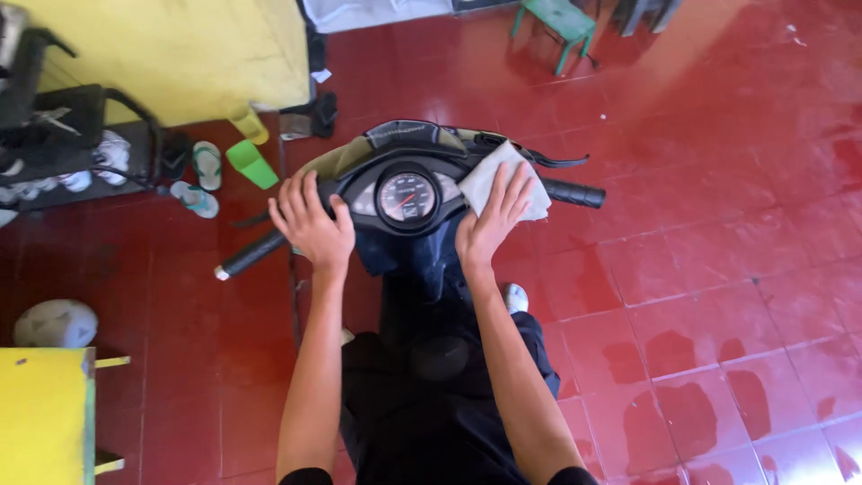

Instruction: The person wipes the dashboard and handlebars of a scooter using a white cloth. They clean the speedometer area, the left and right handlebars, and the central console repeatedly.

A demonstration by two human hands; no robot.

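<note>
A dark scooter (422, 269) stands below me on the red tile floor, its round speedometer (407, 198) in the middle of the handlebar panel. My left hand (310, 220) rests flat on the left side of the handlebar cover, fingers spread, just inside the left grip (250, 255). My right hand (491, 220) presses a white cloth (489, 175) against the right side of the panel, next to the speedometer. The right grip (575, 193) and brake lever stick out past the cloth.
A yellow wall (180, 54) and a black rack (63, 135) stand at the upper left, with sandals (202, 180) and green cups (251, 164) on the floor. A green stool (561, 22) is at the top. A yellow table corner (40, 413) and a grey helmet (56, 323) lie at left.
</note>
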